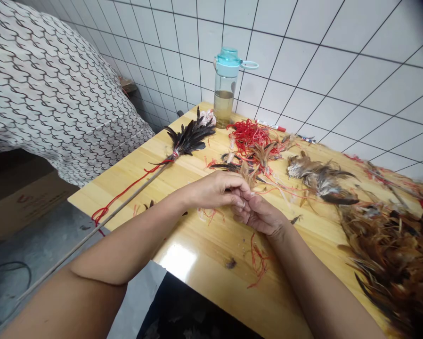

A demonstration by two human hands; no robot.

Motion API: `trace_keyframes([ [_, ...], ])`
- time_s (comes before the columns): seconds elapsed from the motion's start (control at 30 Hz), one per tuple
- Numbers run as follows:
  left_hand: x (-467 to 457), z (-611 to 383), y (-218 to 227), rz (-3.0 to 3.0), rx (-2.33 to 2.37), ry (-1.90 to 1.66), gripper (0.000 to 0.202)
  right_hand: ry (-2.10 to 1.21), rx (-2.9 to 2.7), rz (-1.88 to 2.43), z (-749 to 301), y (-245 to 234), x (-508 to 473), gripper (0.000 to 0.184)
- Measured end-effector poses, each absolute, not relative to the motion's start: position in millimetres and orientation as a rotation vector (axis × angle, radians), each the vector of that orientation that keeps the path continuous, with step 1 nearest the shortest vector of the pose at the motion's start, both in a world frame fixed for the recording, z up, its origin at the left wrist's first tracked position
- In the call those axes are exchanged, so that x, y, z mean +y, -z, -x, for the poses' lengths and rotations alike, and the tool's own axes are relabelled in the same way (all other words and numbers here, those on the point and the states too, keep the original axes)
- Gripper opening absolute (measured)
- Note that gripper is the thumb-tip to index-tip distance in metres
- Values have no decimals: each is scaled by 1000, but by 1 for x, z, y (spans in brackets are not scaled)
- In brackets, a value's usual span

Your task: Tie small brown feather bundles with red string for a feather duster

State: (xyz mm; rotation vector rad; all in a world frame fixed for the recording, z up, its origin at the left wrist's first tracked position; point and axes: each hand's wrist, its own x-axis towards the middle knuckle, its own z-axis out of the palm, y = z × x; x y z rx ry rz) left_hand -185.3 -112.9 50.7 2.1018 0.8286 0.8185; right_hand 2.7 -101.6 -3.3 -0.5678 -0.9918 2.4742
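Showing at curled hands (pixel 220 188) (pixel 266 217), tan feathers (pixel 247 174), wispy, loosely fanned

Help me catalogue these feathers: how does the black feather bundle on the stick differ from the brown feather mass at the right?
The black feather bundle is almost wholly dark; the brown feather mass is mostly brown with darker feathers mixed in. The bundle is small and narrow; the mass is far larger. The bundle lies near the far edge of the table; the mass lies closer to the camera. Both are many feathers gathered together.
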Motion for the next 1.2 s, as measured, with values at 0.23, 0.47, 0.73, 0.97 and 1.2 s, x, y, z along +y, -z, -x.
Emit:
trace_keyframes([
  [0.23,-109,185,-47,-2179,885,-841,11,-2448,-907,604,-1,1,-102,43],
  [0.47,-110,182,-41,-1690,838,-841,14,-2416,-987,580,-1,1,-103,36],
  [0.73,-112,176,-39,-1631,876,-968,12,-2333,-936,625,3,6,-101,26],
  [0.97,-114,170,-32,-1641,1000,-1003,6,-2336,-830,617,9,8,-104,23],
  [1.2,-113,164,-31,-1438,951,-1069,12,-2340,-790,638,14,6,-107,30],
])
